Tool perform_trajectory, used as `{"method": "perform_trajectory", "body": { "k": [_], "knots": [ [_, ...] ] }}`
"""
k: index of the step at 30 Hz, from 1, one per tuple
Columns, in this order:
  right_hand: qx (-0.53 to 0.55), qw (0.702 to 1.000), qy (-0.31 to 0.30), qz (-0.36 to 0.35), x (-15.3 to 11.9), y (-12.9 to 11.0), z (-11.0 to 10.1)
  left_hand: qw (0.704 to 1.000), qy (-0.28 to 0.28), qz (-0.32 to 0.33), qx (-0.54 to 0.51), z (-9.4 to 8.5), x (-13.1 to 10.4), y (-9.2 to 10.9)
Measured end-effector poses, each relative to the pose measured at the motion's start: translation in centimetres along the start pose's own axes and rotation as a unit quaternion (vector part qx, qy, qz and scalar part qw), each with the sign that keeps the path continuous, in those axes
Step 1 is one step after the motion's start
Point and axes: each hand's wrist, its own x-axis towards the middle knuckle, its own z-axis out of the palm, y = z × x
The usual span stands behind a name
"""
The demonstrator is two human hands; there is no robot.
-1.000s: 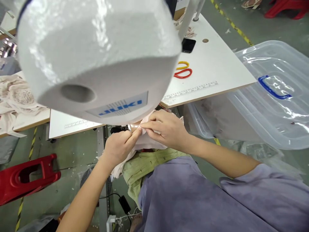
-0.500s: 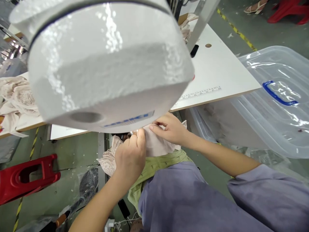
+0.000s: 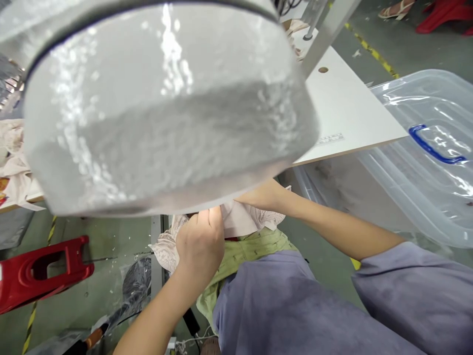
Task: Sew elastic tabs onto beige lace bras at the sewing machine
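Note:
The big white head of a sewing machine (image 3: 177, 123) fills the upper middle of the view and covers its own working area. Below its lower edge, my left hand (image 3: 201, 239) is closed, its curled fingers gripping a pale pink fabric piece (image 3: 240, 222). Patterned, lace-like folds (image 3: 166, 246) of the cloth bunch to the left of this hand. On the other side my right hand (image 3: 264, 197) reaches under the machine head at the cloth's upper right. Its fingers are hidden there, so its grip does not show. The cloth hangs over my green-and-purple clothing.
A white tabletop (image 3: 347, 108) with a printed ruler lies to the right, beside a clear plastic bin lid (image 3: 436, 197) with a blue handle. A red stool (image 3: 44, 271) is on the floor at left. More pale cloth (image 3: 13, 148) lies on the left tabletop.
The machine head looms larger and lower in view, now covering the right fingers that were seen pinching the cloth. The right hand has slid slightly further under it; the left keeps its hold.

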Motion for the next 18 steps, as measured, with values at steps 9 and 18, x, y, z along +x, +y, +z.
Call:
{"method": "perform_trajectory", "body": {
  "k": [9,18],
  "knots": [
    [-0.009,1.0,-0.008,0.009,-0.05,0.14,-0.13,1.0,0.005,0.003,0.001,0.2,-0.07,-0.13],
    [-0.002,1.0,0.009,-0.008,-0.4,0.12,-0.85,1.0,-0.001,0.011,-0.024,0.44,-0.28,0.07]
  ]
}}
